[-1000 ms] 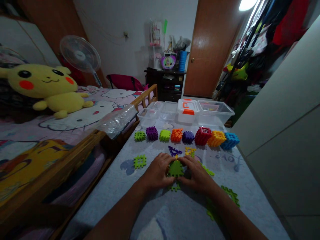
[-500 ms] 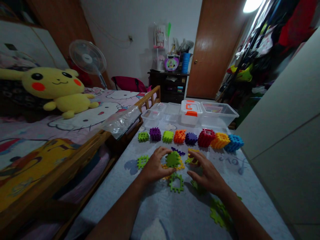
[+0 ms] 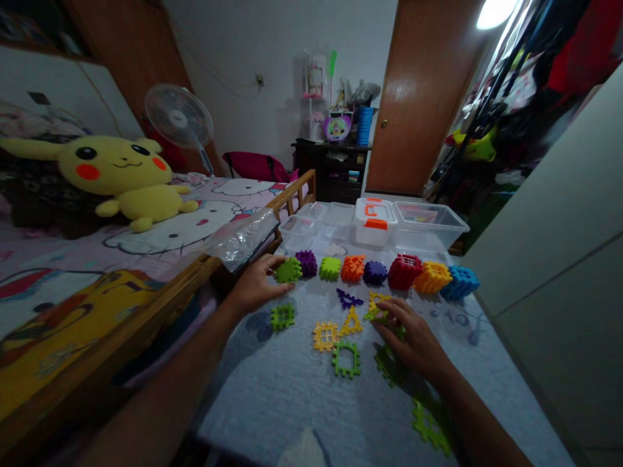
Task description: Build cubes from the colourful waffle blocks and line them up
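My left hand (image 3: 261,283) is closed on a green square interlocking building piece (image 3: 288,270), at the left end of a row of sorted stacks. The green stack seen there earlier is hidden behind the piece and fingers. My right hand (image 3: 411,334) is over the right middle of the table, fingers curved and apart, nearest a yellow piece (image 3: 378,300) and a lime-green piece partly under the fingertips. Between the hands lie a purple triangle (image 3: 349,299), a yellow triangle (image 3: 351,322), a yellow window square (image 3: 326,336), a green frame (image 3: 346,360) and a green window square (image 3: 283,316).
Stacks of purple (image 3: 306,263), lime, orange, dark blue, red (image 3: 405,271), yellow and blue (image 3: 460,283) pieces line up across the table. Clear plastic boxes (image 3: 431,220) stand behind them. A wooden bed rail (image 3: 291,200) runs along the left; loose green pieces (image 3: 431,427) lie near my right forearm.
My left hand has carried the green square piece left and away from me, from the middle of the table to the row's left end. My right hand has come slightly lower with its fingers closer together.
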A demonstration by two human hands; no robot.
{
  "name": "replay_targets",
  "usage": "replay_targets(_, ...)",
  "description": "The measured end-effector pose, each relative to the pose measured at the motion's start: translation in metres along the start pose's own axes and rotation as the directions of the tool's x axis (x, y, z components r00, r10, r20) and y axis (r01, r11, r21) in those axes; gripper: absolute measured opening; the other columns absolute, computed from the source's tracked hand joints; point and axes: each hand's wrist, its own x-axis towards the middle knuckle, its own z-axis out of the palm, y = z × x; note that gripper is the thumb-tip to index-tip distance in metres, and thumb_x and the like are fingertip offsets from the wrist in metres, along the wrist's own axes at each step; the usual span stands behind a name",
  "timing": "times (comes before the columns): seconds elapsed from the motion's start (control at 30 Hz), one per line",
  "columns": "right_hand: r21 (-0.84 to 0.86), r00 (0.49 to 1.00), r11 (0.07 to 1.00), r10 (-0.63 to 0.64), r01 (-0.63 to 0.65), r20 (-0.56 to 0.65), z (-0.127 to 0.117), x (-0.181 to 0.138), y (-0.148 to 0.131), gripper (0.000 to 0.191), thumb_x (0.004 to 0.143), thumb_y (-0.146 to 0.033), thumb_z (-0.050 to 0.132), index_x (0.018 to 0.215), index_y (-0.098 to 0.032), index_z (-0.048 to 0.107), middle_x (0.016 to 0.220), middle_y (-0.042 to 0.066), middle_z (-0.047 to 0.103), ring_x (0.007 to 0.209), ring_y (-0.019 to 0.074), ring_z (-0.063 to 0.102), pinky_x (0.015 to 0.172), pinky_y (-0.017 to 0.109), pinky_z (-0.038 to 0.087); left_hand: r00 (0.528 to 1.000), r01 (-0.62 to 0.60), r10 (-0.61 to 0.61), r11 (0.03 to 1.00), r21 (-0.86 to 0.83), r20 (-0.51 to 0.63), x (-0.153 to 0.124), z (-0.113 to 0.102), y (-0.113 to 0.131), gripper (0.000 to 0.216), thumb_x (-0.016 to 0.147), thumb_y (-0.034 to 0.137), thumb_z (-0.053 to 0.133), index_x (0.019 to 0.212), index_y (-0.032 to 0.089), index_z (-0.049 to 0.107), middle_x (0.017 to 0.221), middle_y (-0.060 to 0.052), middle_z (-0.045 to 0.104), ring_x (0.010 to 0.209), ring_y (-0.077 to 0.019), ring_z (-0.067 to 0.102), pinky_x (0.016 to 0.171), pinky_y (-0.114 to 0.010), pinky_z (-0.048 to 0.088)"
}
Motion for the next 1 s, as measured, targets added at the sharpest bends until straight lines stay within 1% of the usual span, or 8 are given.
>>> replay_targets(0.03, -0.004, 1.000, 1.000, -0.003, 0.003, 0.005, 0.000, 0.000, 0.000, 0.029, 0.089, -0.029, 0.053, 0.116, -0.020, 0.058, 0.114, 0.011, 0.057, 0.086, 0.0187, 0.064, 0.081, 0.039, 0.055, 1.000, 0.020, -0.019, 0.998, 0.066, -0.021, 0.008, -0.007, -0.009, 0.060, 0.067, 0.044, 0.071, 0.120, 0.018, 0.058, 0.120, -0.008, 0.059, 0.104, -0.0257, 0.059, 0.092, -0.040, 0.048)
replay_targets(0.13, -0.015, 1.000, 1.000, -0.009, 0.009, 0.007, 0.000, 0.000, 0.001, 0.027, 0.090, -0.030, 0.052, 0.114, -0.020, 0.059, 0.111, 0.010, 0.058, 0.087, 0.0192, 0.064, 0.081, 0.039, 0.055, 0.998, 0.057, -0.057, 0.963, 0.262, -0.008, 0.033, -0.018, -0.037, 0.065, 0.063, 0.045, 0.070, 0.119, 0.014, 0.059, 0.115, -0.010, 0.060, 0.105, -0.0279, 0.059, 0.093, -0.038, 0.047)
replay_targets(0.27, -0.010, 1.000, 1.000, -0.003, 0.003, -0.002, -0.001, 0.000, 0.002, 0.026, 0.091, -0.032, 0.052, 0.113, -0.020, 0.060, 0.109, 0.010, 0.059, 0.087, 0.0200, 0.064, 0.079, 0.037, 0.056, 0.988, 0.068, -0.119, 0.911, 0.407, 0.100, 0.057, -0.017, -0.059, 0.059, 0.061, 0.041, 0.068, 0.114, 0.016, 0.062, 0.111, -0.009, 0.063, 0.106, -0.0292, 0.059, 0.092, -0.036, 0.046)
replay_targets(0.4, 0.004, 1.000, 1.000, 0.007, -0.007, 0.017, -0.002, -0.001, 0.002, 0.026, 0.091, -0.032, 0.051, 0.113, -0.020, 0.060, 0.109, 0.010, 0.059, 0.085, 0.0189, 0.064, 0.077, 0.036, 0.056, 0.981, 0.033, -0.110, 0.908, 0.417, 0.162, 0.070, -0.014, -0.063, 0.059, 0.058, 0.038, 0.068, 0.112, 0.015, 0.063, 0.113, -0.011, 0.062, 0.108, -0.0299, 0.058, 0.093, -0.035, 0.045)
replay_targets(0.57, -0.002, 1.000, 1.000, 0.016, -0.016, 0.018, -0.003, -0.001, 0.002, 0.027, 0.092, -0.033, 0.050, 0.112, -0.020, 0.061, 0.107, 0.010, 0.059, 0.087, 0.0201, 0.064, 0.078, 0.037, 0.056, 0.975, -0.013, -0.074, 0.922, 0.388, 0.208, 0.081, -0.011, -0.064, 0.057, 0.056, 0.037, 0.068, 0.110, 0.019, 0.064, 0.108, -0.008, 0.063, 0.105, -0.0284, 0.058, 0.094, -0.035, 0.044)
replay_targets(0.83, -0.004, 0.999, 1.000, 0.021, -0.021, 0.027, -0.004, 0.000, 0.001, 0.026, 0.091, -0.032, 0.050, 0.112, -0.020, 0.061, 0.108, 0.010, 0.061, 0.089, 0.0198, 0.064, 0.078, 0.035, 0.055, 0.940, -0.059, -0.081, 0.917, 0.394, 0.331, 0.084, -0.003, -0.071, 0.064, 0.055, 0.037, 0.069, 0.116, 0.016, 0.060, 0.112, -0.009, 0.061, 0.109, -0.0299, 0.056, 0.095, -0.035, 0.043)
replay_targets(0.9, -0.006, 1.000, 1.000, 0.022, -0.022, 0.018, -0.004, 0.000, 0.001, 0.026, 0.091, -0.032, 0.050, 0.111, -0.020, 0.062, 0.108, 0.010, 0.061, 0.088, 0.0200, 0.064, 0.078, 0.036, 0.055, 0.945, -0.061, -0.069, 0.923, 0.380, 0.319, 0.083, -0.004, -0.073, 0.070, 0.056, 0.037, 0.070, 0.121, 0.014, 0.056, 0.118, -0.012, 0.059, 0.113, -0.0312, 0.054, 0.098, -0.037, 0.041)
replay_targets(1.0, -0.006, 1.000, 1.000, 0.022, -0.022, 0.017, -0.005, 0.000, 0.002, 0.027, 0.091, -0.033, 0.050, 0.111, -0.020, 0.062, 0.109, 0.010, 0.061, 0.088, 0.0199, 0.064, 0.078, 0.036, 0.055, 0.973, -0.066, -0.024, 0.925, 0.373, 0.231, 0.076, -0.008, -0.070, 0.083, 0.054, 0.039, 0.073, 0.129, 0.014, 0.048, 0.127, -0.014, 0.054, 0.119, -0.0338, 0.049, 0.102, -0.042, 0.036)
